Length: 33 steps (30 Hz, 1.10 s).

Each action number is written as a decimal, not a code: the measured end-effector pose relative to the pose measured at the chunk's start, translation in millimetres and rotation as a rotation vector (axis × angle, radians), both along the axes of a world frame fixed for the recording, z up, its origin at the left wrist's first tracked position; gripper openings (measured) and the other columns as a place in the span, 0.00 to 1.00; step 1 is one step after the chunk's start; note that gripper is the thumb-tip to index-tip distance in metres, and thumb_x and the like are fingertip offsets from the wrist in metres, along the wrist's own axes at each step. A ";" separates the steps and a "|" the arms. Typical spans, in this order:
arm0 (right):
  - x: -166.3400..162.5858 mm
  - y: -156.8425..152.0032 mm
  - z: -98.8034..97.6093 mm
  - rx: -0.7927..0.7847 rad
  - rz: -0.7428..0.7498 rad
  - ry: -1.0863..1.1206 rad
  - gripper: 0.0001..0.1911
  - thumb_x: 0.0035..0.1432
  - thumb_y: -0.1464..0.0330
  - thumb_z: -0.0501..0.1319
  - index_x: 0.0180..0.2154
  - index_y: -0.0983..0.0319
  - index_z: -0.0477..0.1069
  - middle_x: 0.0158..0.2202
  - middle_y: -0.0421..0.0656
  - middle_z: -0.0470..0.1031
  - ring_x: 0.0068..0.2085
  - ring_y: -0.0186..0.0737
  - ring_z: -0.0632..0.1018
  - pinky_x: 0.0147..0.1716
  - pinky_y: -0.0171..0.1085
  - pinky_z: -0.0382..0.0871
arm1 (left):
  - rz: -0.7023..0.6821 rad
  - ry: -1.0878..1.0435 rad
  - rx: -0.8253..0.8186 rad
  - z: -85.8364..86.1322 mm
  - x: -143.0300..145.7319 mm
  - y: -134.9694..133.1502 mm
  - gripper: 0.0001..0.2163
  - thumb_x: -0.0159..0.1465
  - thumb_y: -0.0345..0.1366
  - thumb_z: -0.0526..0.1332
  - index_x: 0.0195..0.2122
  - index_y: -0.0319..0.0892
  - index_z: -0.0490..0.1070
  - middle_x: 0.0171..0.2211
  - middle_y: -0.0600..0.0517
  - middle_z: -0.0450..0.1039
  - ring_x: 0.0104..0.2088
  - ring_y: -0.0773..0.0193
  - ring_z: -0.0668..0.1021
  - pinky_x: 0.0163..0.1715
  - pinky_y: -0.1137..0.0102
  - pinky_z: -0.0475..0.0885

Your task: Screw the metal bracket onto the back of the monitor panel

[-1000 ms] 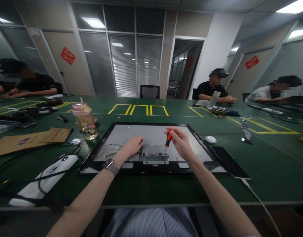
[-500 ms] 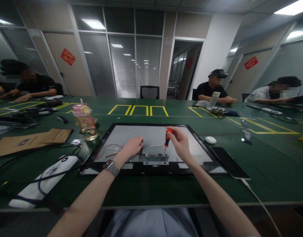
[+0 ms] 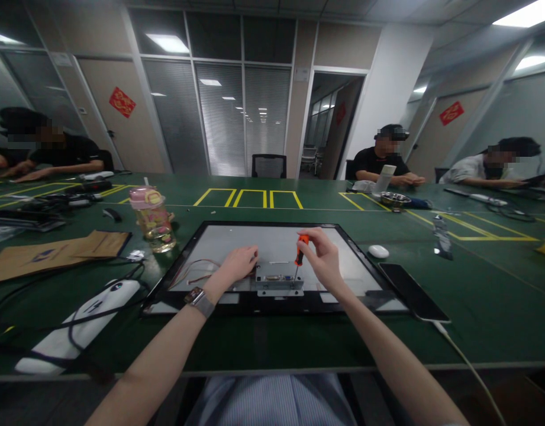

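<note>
My right hand (image 3: 324,255) is closed on the handle of an orange and black screwdriver (image 3: 299,251). The tool is nearly upright, its shaft reaching down to the right end of a metal bracket with connector ports (image 3: 280,285). That bracket sits at the near edge of a flat display panel (image 3: 236,236) with a black frame, lying grey side up. Beside the bracket's left end, my left hand (image 3: 242,262) rests low over the panel with curled fingers; whatever its fingertips hold is hidden. Thin wires (image 3: 194,269) lie on the panel left of this hand.
Left of the panel are a pink-lidded bottle (image 3: 151,219), a brown paper bag (image 3: 63,251) and a white power strip (image 3: 83,325) with black cables. A phone (image 3: 412,290) on a cable and a white case (image 3: 379,251) lie to the right. Other people sit across the table.
The screwdriver handle has shifted slightly left and down with my right hand. My left hand stays in place by the bracket.
</note>
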State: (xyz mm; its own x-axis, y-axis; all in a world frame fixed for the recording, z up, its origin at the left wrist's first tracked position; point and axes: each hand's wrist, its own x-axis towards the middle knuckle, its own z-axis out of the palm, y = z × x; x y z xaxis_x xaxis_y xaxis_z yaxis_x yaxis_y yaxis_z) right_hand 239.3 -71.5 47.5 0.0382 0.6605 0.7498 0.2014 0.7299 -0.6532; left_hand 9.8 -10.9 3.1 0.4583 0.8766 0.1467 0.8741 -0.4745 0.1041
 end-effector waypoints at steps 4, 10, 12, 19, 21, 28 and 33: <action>0.5 1.6 1.7 -0.045 0.061 0.122 0.03 0.53 0.67 0.67 0.33 0.56 0.75 0.34 0.40 0.70 0.37 0.38 0.73 0.38 0.39 0.69 | -0.005 -0.009 0.002 -1.2 -0.6 0.7 0.06 0.68 0.36 0.52 0.42 0.44 0.66 0.41 0.48 0.76 0.42 0.58 0.78 0.42 0.67 0.69; 3.4 7.1 -4.1 -0.210 0.232 0.183 0.11 0.61 0.61 0.60 0.44 0.56 0.75 0.35 0.41 0.76 0.39 0.39 0.77 0.43 0.41 0.70 | -0.005 -0.012 -0.001 -1.2 -0.1 1.4 0.06 0.68 0.36 0.52 0.41 0.44 0.67 0.42 0.47 0.76 0.43 0.57 0.78 0.43 0.67 0.69; 4.0 8.7 -5.9 -0.213 0.293 0.193 0.12 0.63 0.60 0.57 0.45 0.56 0.74 0.36 0.42 0.77 0.40 0.40 0.78 0.46 0.43 0.70 | -0.004 -0.012 -0.001 -1.1 0.0 1.5 0.06 0.68 0.35 0.52 0.41 0.44 0.67 0.42 0.47 0.76 0.43 0.57 0.78 0.43 0.67 0.69; 2.5 2.8 -2.3 -0.259 0.380 0.088 0.14 0.60 0.62 0.61 0.48 0.55 0.73 0.42 0.43 0.76 0.42 0.40 0.78 0.46 0.43 0.72 | -0.007 -0.011 0.001 -1.2 -0.8 1.2 0.05 0.68 0.36 0.52 0.41 0.44 0.66 0.41 0.48 0.76 0.42 0.58 0.78 0.41 0.68 0.69; 0.4 2.1 -2.9 -0.217 0.297 0.070 0.14 0.59 0.64 0.62 0.48 0.55 0.72 0.41 0.43 0.75 0.41 0.39 0.77 0.44 0.41 0.72 | -0.006 -0.011 0.004 -1.3 -0.8 1.1 0.06 0.68 0.36 0.52 0.41 0.44 0.66 0.41 0.48 0.76 0.41 0.57 0.78 0.41 0.67 0.69; -3.6 0.3 -6.8 0.056 -0.163 -0.037 0.10 0.54 0.68 0.67 0.40 0.56 0.74 0.36 0.41 0.67 0.35 0.37 0.72 0.39 0.41 0.71 | -0.007 -0.013 0.000 -0.3 0.5 0.3 0.06 0.68 0.35 0.52 0.41 0.43 0.67 0.41 0.47 0.75 0.42 0.57 0.78 0.42 0.67 0.69; -4.0 -1.8 -4.0 -0.002 -0.052 -0.025 0.08 0.60 0.67 0.60 0.42 0.56 0.74 0.38 0.43 0.67 0.38 0.38 0.73 0.37 0.39 0.72 | -0.011 -0.015 0.000 -1.8 -0.2 1.2 0.06 0.68 0.35 0.52 0.42 0.43 0.67 0.42 0.47 0.75 0.42 0.57 0.78 0.43 0.66 0.69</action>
